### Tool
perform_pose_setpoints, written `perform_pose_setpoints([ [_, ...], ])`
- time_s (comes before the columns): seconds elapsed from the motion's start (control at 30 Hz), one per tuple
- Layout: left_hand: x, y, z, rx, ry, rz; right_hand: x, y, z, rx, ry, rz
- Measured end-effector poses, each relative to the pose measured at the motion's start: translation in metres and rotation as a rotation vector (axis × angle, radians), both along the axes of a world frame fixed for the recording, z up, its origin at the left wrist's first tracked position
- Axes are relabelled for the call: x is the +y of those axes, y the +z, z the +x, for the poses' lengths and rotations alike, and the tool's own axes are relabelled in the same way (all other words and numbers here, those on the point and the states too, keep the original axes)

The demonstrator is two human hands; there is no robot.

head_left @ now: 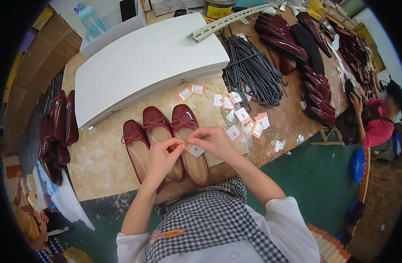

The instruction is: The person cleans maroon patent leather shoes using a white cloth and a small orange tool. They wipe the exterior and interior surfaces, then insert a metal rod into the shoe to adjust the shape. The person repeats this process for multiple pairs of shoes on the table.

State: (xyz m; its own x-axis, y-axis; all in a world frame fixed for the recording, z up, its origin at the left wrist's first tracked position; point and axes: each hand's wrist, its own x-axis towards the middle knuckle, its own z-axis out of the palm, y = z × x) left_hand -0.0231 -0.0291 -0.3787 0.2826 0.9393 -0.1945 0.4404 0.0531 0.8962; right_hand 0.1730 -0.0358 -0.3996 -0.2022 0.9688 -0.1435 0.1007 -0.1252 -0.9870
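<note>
Three glossy dark red ballet flats with bows and beige insoles lie side by side, toes pointing away from me: the left flat point(132, 130), the middle flat point(156, 117) and the right flat point(184, 115). Above the right flat's opening hangs a small white and orange tag point(195, 151). My left hand point(163, 158) pinches at its upper left corner, with a bit of orange at the fingertips. From the other side my right hand point(215, 143) pinches close to the same corner. The fingertips nearly meet, and they partly hide what they grip.
Loose tags point(242, 116) lie scattered right of the flats. Beyond are a white paper stack point(152, 57), a pile of dark thin rods point(253, 65) and rows of dark red shoes point(317, 94). More shoes point(60, 118) sit left. A co-worker in pink point(378, 127) works at right.
</note>
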Motion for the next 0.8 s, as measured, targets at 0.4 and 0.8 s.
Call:
perform_pose_setpoints([
  [0.4,0.010,0.044,0.034,0.358,-0.207,0.684,-0.024,-0.004,0.111,-0.418,-0.515,0.095],
  [0.8,0.088,-0.040,0.192,0.381,-0.742,0.909,-0.015,-0.049,0.215,-1.135,-0.534,0.331],
])
